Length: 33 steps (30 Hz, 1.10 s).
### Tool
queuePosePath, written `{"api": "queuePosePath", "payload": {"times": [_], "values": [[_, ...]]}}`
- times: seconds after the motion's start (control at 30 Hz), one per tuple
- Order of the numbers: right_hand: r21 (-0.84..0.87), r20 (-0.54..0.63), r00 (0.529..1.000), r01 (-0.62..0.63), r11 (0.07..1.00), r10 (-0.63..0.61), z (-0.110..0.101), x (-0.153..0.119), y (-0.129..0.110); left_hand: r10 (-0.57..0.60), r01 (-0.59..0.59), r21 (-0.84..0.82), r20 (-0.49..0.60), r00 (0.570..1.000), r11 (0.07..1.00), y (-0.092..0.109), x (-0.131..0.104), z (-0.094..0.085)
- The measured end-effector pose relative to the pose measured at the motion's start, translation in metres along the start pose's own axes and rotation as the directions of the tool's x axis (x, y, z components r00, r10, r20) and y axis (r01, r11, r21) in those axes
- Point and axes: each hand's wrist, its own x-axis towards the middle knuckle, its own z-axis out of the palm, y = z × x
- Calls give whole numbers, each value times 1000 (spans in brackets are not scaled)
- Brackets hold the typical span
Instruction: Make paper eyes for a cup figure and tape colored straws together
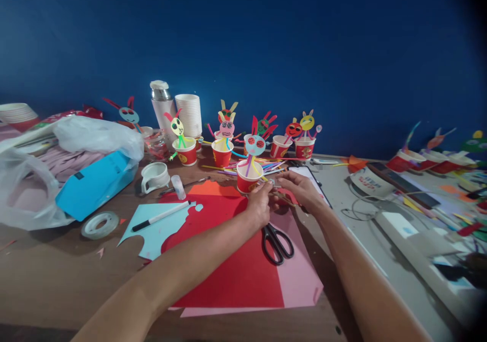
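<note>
My left hand [261,205] is closed, its thumb and fingers pinched at a small pale piece beside a red paper cup [249,178]. My right hand [302,190] meets it from the right, fingers bent around something too small to name. From the cup rises a light blue paper face [254,145] with red eyes and ears on straw stems. Black-handled scissors [277,243] lie below my left hand on red paper [228,261] and pink paper [300,266]. A capped marker [162,216] rests on cut light blue paper [152,238].
Decorated cups [222,151] stand along the blue wall. A plastic bag [34,200], clear tape roll [99,225], white mug [155,177] and glue stick [178,187] are at left. A power strip [411,245] and cables lie at right.
</note>
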Motion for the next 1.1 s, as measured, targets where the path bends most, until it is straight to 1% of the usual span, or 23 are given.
{"api": "queuePosePath", "payload": {"times": [0.1,0.2,0.4,0.6,0.73,0.87,0.93,1.1], "values": [[-115,31,999,46,992,-42,1,-1,-1,-2,2,-9,15,1000,1000,0,1,-1],[-209,31,996,86,974,-82,3,-1,0,-21,22,-22,40,999,1000,1,3,-2],[-312,0,988,150,938,-157,4,-1,0,-64,66,-44,47,997,997,3,2,-2],[-425,7,972,215,879,-234,5,-1,1,-132,133,-76,22,991,988,6,-1,0],[-475,12,955,266,839,-296,7,0,2,-142,145,-102,34,989,984,8,-3,0],[-519,24,944,293,803,-329,9,0,2,-149,162,-109,116,982,981,10,-2,-2],[-531,28,940,301,792,-339,9,0,1,-160,176,-107,138,977,979,9,0,-3],[-533,25,941,299,792,-339,9,0,2,-185,196,-86,127,975,977,7,4,-5]]}}
